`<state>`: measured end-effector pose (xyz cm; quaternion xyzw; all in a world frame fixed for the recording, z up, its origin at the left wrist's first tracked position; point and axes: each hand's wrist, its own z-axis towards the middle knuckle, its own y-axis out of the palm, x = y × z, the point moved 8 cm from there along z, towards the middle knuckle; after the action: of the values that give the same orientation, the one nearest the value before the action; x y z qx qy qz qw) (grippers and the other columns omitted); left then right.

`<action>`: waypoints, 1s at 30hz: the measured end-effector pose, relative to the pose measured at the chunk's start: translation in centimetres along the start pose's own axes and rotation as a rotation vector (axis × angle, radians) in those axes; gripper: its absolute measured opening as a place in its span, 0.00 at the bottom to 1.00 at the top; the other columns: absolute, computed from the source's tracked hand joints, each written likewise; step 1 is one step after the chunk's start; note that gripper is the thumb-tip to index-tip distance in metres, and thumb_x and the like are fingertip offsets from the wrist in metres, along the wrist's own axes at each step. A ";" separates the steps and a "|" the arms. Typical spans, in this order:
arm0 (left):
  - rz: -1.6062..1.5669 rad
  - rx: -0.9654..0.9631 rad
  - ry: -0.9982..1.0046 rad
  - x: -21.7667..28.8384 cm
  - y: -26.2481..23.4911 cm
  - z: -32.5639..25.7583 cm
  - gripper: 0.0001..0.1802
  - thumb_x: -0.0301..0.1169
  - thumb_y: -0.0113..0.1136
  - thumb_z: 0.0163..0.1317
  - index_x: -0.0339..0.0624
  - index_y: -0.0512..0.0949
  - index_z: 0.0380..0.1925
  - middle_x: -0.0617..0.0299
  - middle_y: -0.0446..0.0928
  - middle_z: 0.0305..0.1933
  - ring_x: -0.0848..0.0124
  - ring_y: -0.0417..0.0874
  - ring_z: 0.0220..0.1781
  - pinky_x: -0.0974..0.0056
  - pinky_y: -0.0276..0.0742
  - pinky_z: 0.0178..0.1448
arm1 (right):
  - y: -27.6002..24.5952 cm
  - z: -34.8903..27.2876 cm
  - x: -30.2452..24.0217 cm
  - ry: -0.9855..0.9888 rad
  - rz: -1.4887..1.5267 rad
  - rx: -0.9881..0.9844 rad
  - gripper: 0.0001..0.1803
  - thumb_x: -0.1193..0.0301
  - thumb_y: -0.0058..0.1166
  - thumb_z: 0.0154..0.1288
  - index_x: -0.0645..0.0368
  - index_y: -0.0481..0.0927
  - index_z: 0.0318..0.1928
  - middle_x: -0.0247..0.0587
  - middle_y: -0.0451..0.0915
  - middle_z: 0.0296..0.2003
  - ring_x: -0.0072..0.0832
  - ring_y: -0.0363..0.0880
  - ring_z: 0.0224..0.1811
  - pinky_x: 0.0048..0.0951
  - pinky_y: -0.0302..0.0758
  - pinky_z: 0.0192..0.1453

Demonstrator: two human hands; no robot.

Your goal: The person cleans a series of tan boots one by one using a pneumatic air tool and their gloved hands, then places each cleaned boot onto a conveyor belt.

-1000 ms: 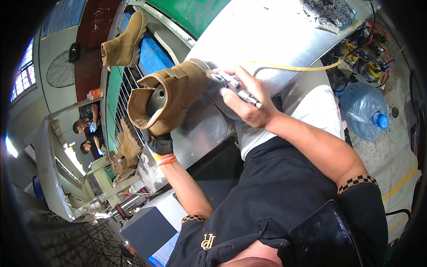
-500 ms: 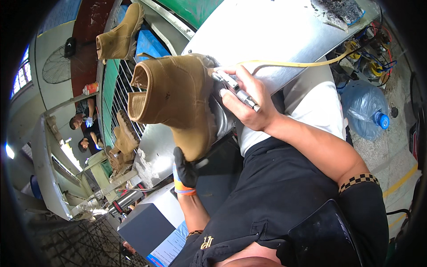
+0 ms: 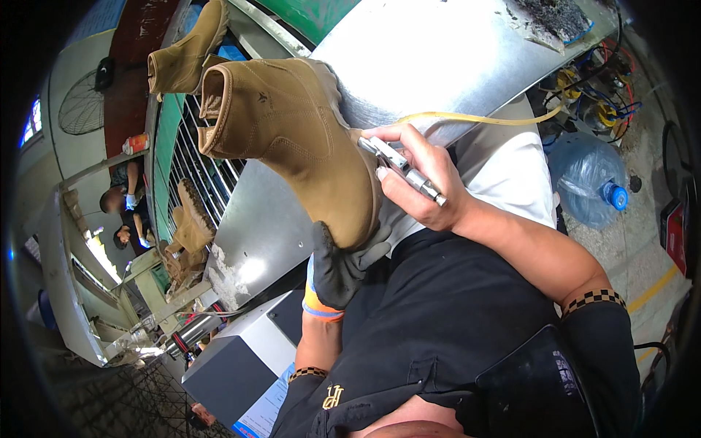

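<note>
A tan ankle boot (image 3: 292, 124) is held tilted over the near edge of the metal worktop, its opening to the far left and its toe toward me. My left hand (image 3: 339, 274), in a grey-palmed glove with an orange and blue cuff, closes round the toe. Bare, my right hand (image 3: 431, 182) grips a silver metal hand tool (image 3: 409, 171) with a lever-like part. The tool's narrow tip meets the boot's side near the sole edge. A yellowish hose (image 3: 482, 118) runs up to that hand; where it joins is hidden by the fingers.
The shiny worktop (image 3: 409, 58) carries dark residue (image 3: 551, 22) at its far right. Another tan boot (image 3: 186, 55) stands far left, with more boots (image 3: 193, 219) beyond the rack (image 3: 208, 153). A large water bottle (image 3: 584, 179) lies at right. Two people are in the left background.
The boot has turned and tipped, lifting off the worktop. My left hand has moved from beside the toe to wrap round it. My right hand has shifted slightly right and nearer with the tool.
</note>
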<state>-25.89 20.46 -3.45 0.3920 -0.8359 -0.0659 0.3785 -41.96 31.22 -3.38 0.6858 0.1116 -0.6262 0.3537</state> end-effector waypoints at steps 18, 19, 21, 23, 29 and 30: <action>-0.150 -0.364 -0.240 -4.8 7.6 2.6 0.53 0.71 0.40 0.63 0.36 0.53 0.71 0.43 0.66 0.68 0.52 0.70 0.69 0.48 0.71 0.68 | -4.6 -2.5 -3.3 0.396 -0.022 -0.058 0.20 0.76 0.48 0.64 0.63 0.71 0.57 0.27 0.68 0.20 0.12 0.62 0.17 0.20 0.59 0.22; -0.122 -0.365 -0.228 -4.8 8.3 2.9 0.54 0.72 0.40 0.62 0.38 0.51 0.72 0.41 0.65 0.68 0.51 0.70 0.69 0.47 0.72 0.67 | -4.9 -2.4 -3.7 0.387 -0.039 -0.068 0.20 0.76 0.48 0.64 0.63 0.71 0.57 0.28 0.69 0.20 0.13 0.62 0.17 0.20 0.59 0.22; -0.075 -0.393 -0.206 -4.9 9.8 3.6 0.56 0.74 0.38 0.60 0.41 0.48 0.74 0.38 0.64 0.69 0.49 0.69 0.69 0.46 0.71 0.68 | -5.6 -2.2 -4.6 0.369 -0.072 -0.086 0.21 0.76 0.48 0.63 0.63 0.72 0.58 0.29 0.70 0.21 0.14 0.63 0.15 0.21 0.60 0.21; -0.113 -0.434 -0.191 -5.0 11.1 4.2 0.56 0.75 0.36 0.60 0.41 0.47 0.74 0.38 0.63 0.69 0.48 0.69 0.69 0.46 0.69 0.69 | -6.3 -2.1 -5.1 0.465 -0.088 -0.079 0.21 0.75 0.49 0.63 0.64 0.72 0.57 0.31 0.72 0.23 0.15 0.64 0.15 0.21 0.62 0.21; -0.083 -0.578 -0.112 -3.9 14.7 6.1 0.61 0.78 0.33 0.56 0.35 0.50 0.73 0.42 0.64 0.70 0.57 0.72 0.68 0.55 0.70 0.70 | -6.9 -2.0 -7.3 0.426 -0.158 -0.024 0.06 0.72 0.52 0.62 0.63 0.73 0.35 0.31 0.72 0.22 0.16 0.67 0.18 0.23 0.65 0.24; -0.078 -0.570 -0.088 -3.7 14.9 6.4 0.61 0.78 0.32 0.56 0.34 0.50 0.72 0.42 0.65 0.69 0.57 0.73 0.67 0.56 0.71 0.69 | -7.0 -2.2 -7.3 0.409 -0.171 -0.006 0.06 0.72 0.53 0.62 0.63 0.73 0.35 0.32 0.73 0.24 0.17 0.69 0.21 0.23 0.67 0.26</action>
<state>-37.76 32.05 -4.02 0.2982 -0.7835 -0.3296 0.4342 -45.85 39.79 0.98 0.7854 0.2407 -0.5014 0.2716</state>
